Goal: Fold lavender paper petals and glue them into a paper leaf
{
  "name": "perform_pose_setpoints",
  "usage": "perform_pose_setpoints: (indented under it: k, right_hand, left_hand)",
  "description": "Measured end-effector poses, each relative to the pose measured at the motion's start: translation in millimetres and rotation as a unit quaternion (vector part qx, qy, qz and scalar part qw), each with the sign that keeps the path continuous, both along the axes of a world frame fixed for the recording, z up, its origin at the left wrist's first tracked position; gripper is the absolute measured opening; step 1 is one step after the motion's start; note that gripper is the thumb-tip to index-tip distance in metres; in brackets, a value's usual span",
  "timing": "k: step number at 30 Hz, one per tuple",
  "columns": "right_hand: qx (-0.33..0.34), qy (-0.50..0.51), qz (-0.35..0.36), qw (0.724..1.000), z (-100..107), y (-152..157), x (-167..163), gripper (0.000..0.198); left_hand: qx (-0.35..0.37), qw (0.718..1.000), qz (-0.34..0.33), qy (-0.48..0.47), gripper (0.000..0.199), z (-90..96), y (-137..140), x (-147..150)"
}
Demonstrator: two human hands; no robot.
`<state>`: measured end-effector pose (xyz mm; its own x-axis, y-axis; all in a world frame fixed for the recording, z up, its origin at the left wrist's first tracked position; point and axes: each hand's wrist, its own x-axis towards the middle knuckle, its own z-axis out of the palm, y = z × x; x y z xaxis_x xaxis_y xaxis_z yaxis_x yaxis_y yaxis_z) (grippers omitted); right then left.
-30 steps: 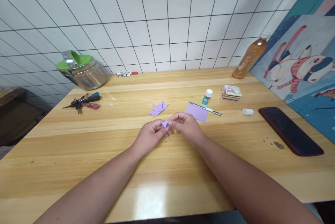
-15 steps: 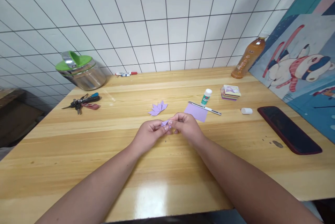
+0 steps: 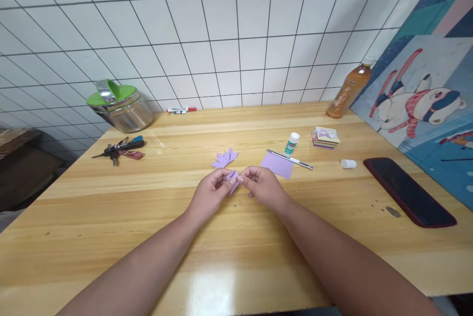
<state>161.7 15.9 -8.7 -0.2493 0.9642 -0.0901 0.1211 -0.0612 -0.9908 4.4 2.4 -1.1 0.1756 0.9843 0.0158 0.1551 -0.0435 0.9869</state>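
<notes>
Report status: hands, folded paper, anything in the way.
Left fingers pinching folded purple paper; right fingers at its edge. Paper partly covered by fingers. No obstruction seen.

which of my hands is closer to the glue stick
Right. Your right hand is in front and left of the glue stick; your left hand is farther left.

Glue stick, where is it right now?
In the head view, the glue stick stands upright right of centre, just behind the thin silver tool lying across the flat purple paper, beyond the right hand.
</notes>
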Motion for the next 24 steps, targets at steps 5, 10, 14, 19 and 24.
perform_pose_setpoints:
  k: [5, 10, 14, 19, 24]
  right_hand:
    - [0.051, -0.040, 0.004, 0.998, 4.1, -2.4, -1.7, 0.012]
    - [0.071, -0.067, 0.001, 0.995, 3.7, -4.3, -2.7, 0.012]
    - [0.082, -0.077, 0.004, 0.994, -0.2, -4.5, -3.2, 0.013]
    - [0.133, -0.102, -0.006, 0.986, -1.8, -4.2, -3.6, 0.015]
    - [0.150, -0.092, -0.043, 0.984, -2.2, -2.6, -2.9, 0.013]
  left_hand:
    - [-0.015, 1.000, -0.001, -0.012, 0.022, -2.5, 3.1, -2.2]
    - [-0.033, 0.999, -0.017, -0.040, 0.023, -0.1, 1.4, -2.8]
    - [-0.044, 0.997, -0.007, -0.061, 0.023, 1.9, 0.7, -3.1]
    - [-0.043, 0.998, -0.001, -0.047, 0.027, 1.7, 2.6, -3.9]
    - [-0.025, 0.999, -0.019, 0.014, 0.029, 2.0, 0.4, -0.8]
